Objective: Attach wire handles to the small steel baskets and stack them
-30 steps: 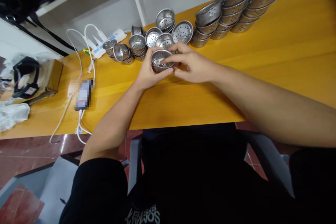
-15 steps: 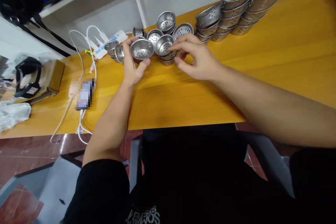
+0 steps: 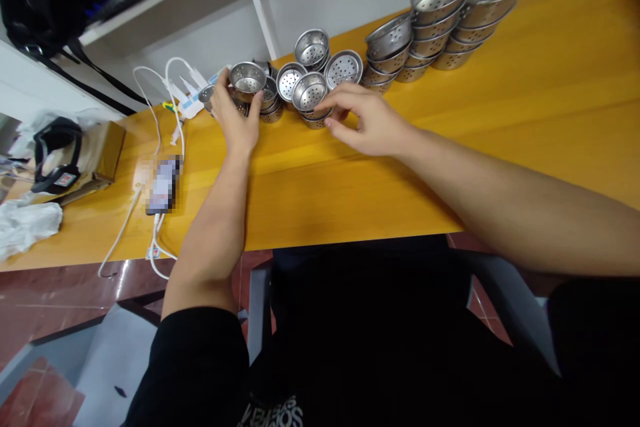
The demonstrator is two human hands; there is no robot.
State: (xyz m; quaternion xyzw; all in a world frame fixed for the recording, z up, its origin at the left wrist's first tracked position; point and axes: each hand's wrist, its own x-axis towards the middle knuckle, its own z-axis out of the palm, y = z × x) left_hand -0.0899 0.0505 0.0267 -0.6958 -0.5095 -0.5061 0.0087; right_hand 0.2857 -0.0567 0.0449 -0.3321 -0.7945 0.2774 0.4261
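A perforated cup (image 3: 247,82) is shifted to upper left, gripped by the left hand (image 3: 237,121); the right hand (image 3: 373,121) is held loosely parted.

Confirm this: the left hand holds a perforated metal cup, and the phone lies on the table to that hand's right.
Wrong side: the head view shows the phone to the left of the left hand. Otherwise yes: that hand holds a perforated metal cup, and the phone lies on the table.

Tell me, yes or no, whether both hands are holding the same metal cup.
No, the left hand holds one metal cup, while the right hand is beside a separate stack.
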